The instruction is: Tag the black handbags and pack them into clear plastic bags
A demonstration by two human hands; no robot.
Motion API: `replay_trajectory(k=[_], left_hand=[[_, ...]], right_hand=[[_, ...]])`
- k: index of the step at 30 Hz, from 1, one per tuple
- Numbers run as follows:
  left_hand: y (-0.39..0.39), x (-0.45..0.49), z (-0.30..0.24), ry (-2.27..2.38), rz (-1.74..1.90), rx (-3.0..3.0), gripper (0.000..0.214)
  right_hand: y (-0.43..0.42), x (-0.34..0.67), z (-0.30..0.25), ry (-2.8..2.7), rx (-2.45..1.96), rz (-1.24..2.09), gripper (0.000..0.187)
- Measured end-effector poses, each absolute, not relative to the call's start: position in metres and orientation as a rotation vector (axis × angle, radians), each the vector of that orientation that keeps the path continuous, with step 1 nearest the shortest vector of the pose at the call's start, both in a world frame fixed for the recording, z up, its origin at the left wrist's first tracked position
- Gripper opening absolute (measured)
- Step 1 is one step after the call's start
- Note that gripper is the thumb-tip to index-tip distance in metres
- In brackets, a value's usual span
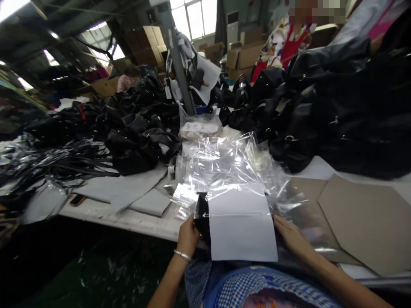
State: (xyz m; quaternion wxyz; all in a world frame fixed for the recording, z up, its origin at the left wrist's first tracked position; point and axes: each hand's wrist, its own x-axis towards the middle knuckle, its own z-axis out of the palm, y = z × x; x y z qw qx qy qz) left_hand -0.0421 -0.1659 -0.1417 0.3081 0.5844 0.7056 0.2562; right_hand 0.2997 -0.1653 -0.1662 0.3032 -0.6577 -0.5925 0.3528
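In front of my body lies a black bag [202, 218] with a white sheet of paper [242, 235] over it. A clear plastic bag [231, 162] covers the far part of both. My left hand [189, 236], with a silver bangle at the wrist, is closed on the black bag's left side. My right hand [287, 231] grips the right side of the same bundle, its fingertips partly hidden behind the sheet. More clear plastic lies beyond and to the right, on the table.
Black bags [141, 137] are heaped on the left, and a taller pile [337, 107] stands on the right. Grey-brown cardboard sheets [366, 218] lie at right. A phone [77, 199] rests near the table edge [128, 220]. A metal post [178, 55] rises behind. Another person [285, 38] stands across.
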Motion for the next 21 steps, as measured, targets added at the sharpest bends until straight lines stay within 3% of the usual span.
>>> replay_trajectory(k=[3,5,8,11,15,21], left_hand=[[-0.181,-0.042,-0.109,2.145,0.464,1.798,0.042],[-0.191,-0.026,-0.086,2.301,0.605,1.968,0.039],[-0.197,0.019,-0.068,1.936,0.865,2.499,0.035],[-0.188,0.064,-0.078,1.403,0.732,2.926,0.052],[-0.17,0.081,-0.105,1.358,0.616,3.043,0.064],[-0.163,0.075,-0.112,1.35,0.612,3.043,0.056]], right_hand=[[-0.163,0.296,-0.156,-1.577,-1.79,1.009,0.047],[-0.163,0.293,-0.148,-1.624,-1.778,1.022,0.046],[-0.164,0.289,-0.143,-1.68,-1.819,0.956,0.045],[-0.165,0.286,-0.147,-1.708,-1.801,0.866,0.042],[-0.171,0.284,-0.156,-1.757,-1.779,0.758,0.037],[-0.192,0.287,-0.169,-1.886,-1.844,0.693,0.032]])
